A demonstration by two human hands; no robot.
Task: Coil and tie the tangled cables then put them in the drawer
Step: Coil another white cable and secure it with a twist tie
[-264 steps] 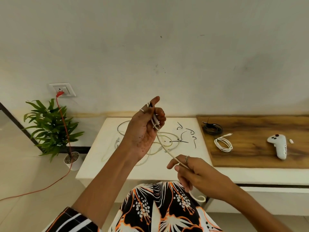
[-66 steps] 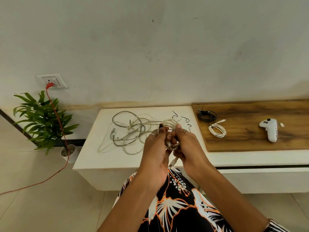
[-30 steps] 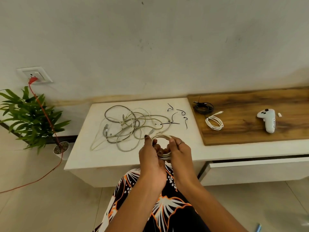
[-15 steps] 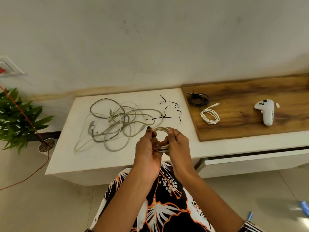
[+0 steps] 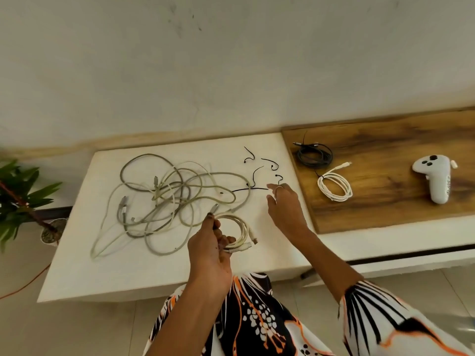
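Head view, from left to right: the tangle (image 5: 164,201) lies on the white desk (image 5: 77,273); the left hand (image 5: 210,250) grips the coil (image 5: 237,235) just above the desk; the right hand (image 5: 284,205), fingers open and holding nothing, reaches to the black ties (image 5: 250,189). The coiling seems done; next it must pinch one thin tie and wrap it around the coil. No open drawer is visible.

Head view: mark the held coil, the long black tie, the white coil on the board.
held coil (image 5: 243,228), head view, right arc of the loop
long black tie (image 5: 250,189), head view, mid-length
white coil (image 5: 334,187), head view, strands on the loop's left side
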